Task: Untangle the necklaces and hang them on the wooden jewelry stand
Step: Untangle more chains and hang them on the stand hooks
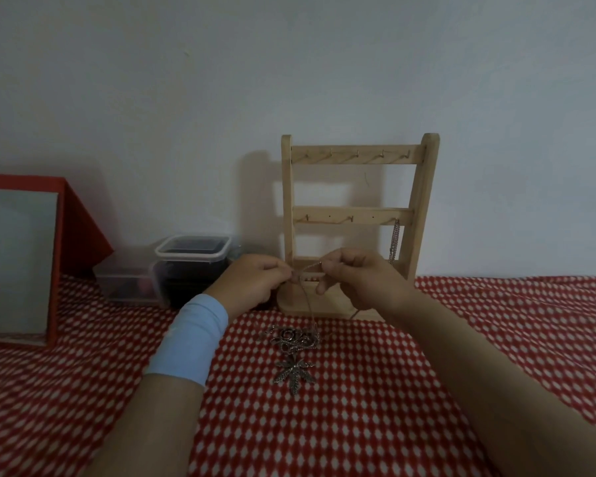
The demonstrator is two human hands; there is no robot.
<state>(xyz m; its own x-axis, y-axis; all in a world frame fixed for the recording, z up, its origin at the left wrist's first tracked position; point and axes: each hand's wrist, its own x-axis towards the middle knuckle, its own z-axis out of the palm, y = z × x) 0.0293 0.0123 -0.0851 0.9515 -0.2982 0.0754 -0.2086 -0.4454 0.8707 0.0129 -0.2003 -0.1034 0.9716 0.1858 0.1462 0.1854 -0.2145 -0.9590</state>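
Head view, single frame. Your left hand (pixel 255 280) and right hand (pixel 355 280) are up just in front of the stand's base, close together, fingers curled. Each pinches the chain (pixel 307 267) between thumb and forefinger, and a short stretch runs taut between the two pinches. Likely reason: a tight span shows where strands cross, so one can be picked free.

From the pinches the chain drops toward 6 o'clock to the tangle (pixel 295 339), which lies on the cloth (pixel 530 297) with rose-like pendants bunched together. Leaf pendant (pixel 294 371) lies flat at 6 o'clock of the tangle, touching it or nearly so; you cannot tell from here which chain it belongs to. My judgement is that leaving the heavy pieces down keeps their weight off the knot.

Stand (pixel 358 215) is upright against the wall, at 12 o'clock from your hands. One hung chain (pixel 394 242) dangles at the 3 o'clock end of the middle bar. The top-bar hooks are bare. So one necklace is placed and the rest are not yet.

At 9 o'clock of the stand are two tubs (pixel 191 266), with a red box (pixel 80 228) farther out. There is a blue band (pixel 190 339) on your left wrist.

Step judged: untangling, early to middle.
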